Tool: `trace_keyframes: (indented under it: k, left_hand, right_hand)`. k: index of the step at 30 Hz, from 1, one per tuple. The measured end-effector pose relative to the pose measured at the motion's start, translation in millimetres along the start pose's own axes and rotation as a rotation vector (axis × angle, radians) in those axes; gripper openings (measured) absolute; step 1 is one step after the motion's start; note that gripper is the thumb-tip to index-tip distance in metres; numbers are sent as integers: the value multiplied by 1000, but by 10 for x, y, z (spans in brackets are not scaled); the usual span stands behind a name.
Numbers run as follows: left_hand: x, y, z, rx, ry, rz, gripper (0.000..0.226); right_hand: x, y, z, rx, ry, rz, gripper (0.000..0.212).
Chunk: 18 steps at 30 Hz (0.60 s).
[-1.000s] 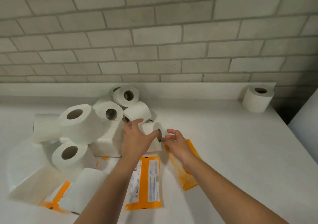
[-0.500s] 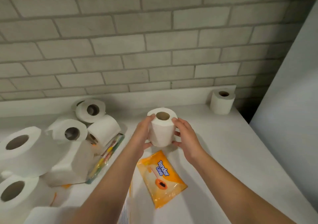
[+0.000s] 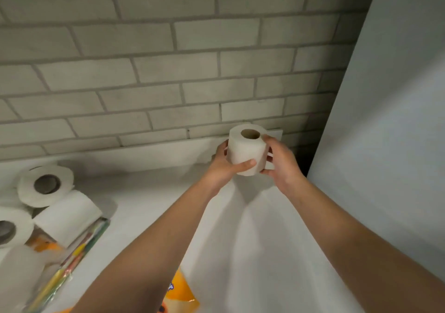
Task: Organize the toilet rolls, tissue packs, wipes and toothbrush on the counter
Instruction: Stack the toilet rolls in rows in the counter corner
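Note:
A white toilet roll (image 3: 245, 151) stands upright in the air at the counter's back right corner, its cardboard core facing up. My left hand (image 3: 225, 162) grips its left side, thumb across the front. My right hand (image 3: 279, 161) holds its right side. Behind the held roll, the roll that stood in that corner is hidden, apart from a white sliver by my right fingers. Several more toilet rolls (image 3: 45, 184) lie in a pile at the left. A clear pack of coloured toothbrushes (image 3: 72, 259) lies beside them. An orange wipes pack (image 3: 180, 296) shows under my left forearm.
The white counter (image 3: 149, 206) runs to a low white ledge (image 3: 144, 149) under a grey brick wall. A pale wall panel (image 3: 385, 144) bounds the counter on the right. Another orange pack (image 3: 43, 243) peeks out beneath the rolls at the left.
Both hands lifted the roll out of the pile, turned it upright and carried it right and back to the corner. The view turned right with them.

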<state>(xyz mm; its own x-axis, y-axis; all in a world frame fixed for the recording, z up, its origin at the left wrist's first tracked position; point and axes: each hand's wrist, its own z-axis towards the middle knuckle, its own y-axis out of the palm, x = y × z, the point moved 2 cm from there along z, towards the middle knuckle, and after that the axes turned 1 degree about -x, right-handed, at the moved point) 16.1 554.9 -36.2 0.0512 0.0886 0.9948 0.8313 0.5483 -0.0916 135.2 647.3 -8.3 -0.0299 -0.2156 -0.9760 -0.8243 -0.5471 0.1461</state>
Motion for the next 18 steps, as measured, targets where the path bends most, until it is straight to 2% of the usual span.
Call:
trace_keyframes:
  k: [2, 4, 9, 12, 14, 18]
  left_hand:
    - [31, 144, 247, 20, 6, 55, 111]
    - [71, 255, 460, 47, 11, 78, 119]
    - [124, 438, 867, 31, 71, 63, 89]
    - [113, 508, 1033, 37, 66, 102, 97]
    - [80, 530, 1124, 54, 64, 122, 107]
    - [-14, 551, 1270, 52, 80, 140, 110]
  right_hand:
    - [-119, -129, 168, 16, -12, -10, 27]
    - [-217, -229, 321, 50, -10, -17, 30]
    - [-364, -383, 628, 61, -37, -51, 28]
    - [-357, -434, 806, 55, -34, -81, 16]
    - [-334, -451, 900, 46, -40, -110, 16]
    - [-305, -472, 1002, 28, -65, -137, 14]
